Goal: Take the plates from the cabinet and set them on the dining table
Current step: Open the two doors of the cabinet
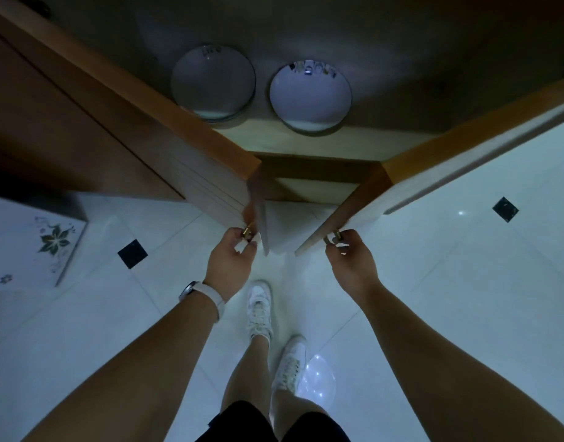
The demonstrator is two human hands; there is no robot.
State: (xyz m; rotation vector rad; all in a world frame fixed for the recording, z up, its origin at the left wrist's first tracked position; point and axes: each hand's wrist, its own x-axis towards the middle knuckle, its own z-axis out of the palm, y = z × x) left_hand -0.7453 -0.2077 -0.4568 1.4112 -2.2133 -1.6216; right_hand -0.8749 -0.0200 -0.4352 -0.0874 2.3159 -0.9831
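- Left hand (pixel 230 255) pinches a small brass knob (pixel 247 232) at the near edge of the left cabinet door (pixel 191 154), fingers curled around it; a white-strapped watch (pixel 204 296) sits on that wrist.
- Right hand (pixel 350 260) grips the matching knob (pixel 336 237) on the right cabinet door (pixel 433 173), fingers closed on it.
- Both doors stand swung out toward the person, leaving a gap between them that shows the dim inside of the cabinet.
- Two plates (pixel 213 80) rest side by side on the pale cabinet shelf (pixel 306 143), well beyond both hands. The left plate appears to sit on top of at least one more, though the light is too poor to be sure. The right plate (pixel 310 95) lies just beside it, not touching, with dark markings along its far rim.
- Neither plate is touched; both hands are taken up with the doors.
- White shoes (pixel 260 309) stand on glossy white floor tiles (pixel 465 282) set with small black squares; a white box with a flower pattern (pixel 35 247) sits at the left.
- No dining desk is in view.
- Judged from this, the task is at its opening step: the cabinet is open or nearly so, and the plates are in sight. Releasing the knobs, reaching in, lifting the plates, carrying them off and setting them down all remain.
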